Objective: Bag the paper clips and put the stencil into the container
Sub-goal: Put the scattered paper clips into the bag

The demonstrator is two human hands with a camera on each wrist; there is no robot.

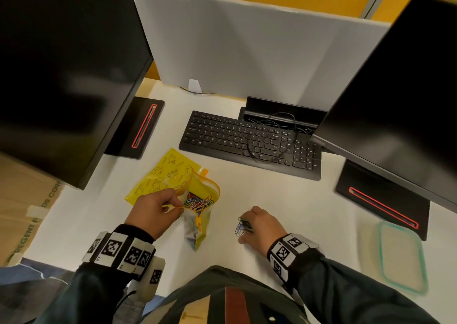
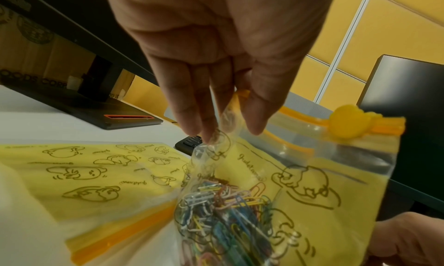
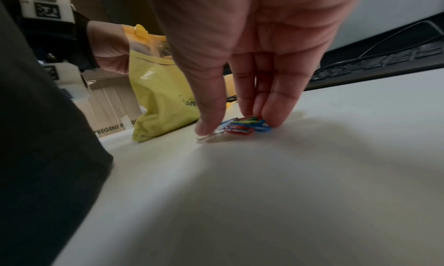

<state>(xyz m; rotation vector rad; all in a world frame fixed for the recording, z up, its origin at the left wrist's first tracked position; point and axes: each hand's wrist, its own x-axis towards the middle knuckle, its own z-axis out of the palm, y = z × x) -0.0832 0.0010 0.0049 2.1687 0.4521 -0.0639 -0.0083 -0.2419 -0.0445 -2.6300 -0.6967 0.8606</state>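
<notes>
A yellow zip bag [image 1: 200,185] [image 2: 312,203] [image 3: 158,99] with cartoon prints stands partly lifted off the white desk, its mouth open. Many coloured paper clips [image 1: 196,201] [image 2: 223,213] lie inside it. My left hand [image 1: 179,206] [image 2: 230,133] pinches the near edge of the bag's mouth. A flat yellow printed sheet [image 1: 163,173] [image 2: 96,175] lies under and behind the bag. To the right, my right hand [image 1: 243,231] [image 3: 236,127] closes thumb and fingers on a small pile of loose paper clips [image 1: 241,224] [image 3: 242,126] on the desk. A clear container [image 1: 380,249] with a green rim sits at the far right.
A black keyboard [image 1: 249,140] with a loose cable lies behind the hands. Two dark monitors [image 1: 66,76] [image 1: 395,89] overhang the desk on black bases. A grey divider panel [image 1: 247,51] closes the back. A cardboard box [image 1: 24,212] stands left of the desk.
</notes>
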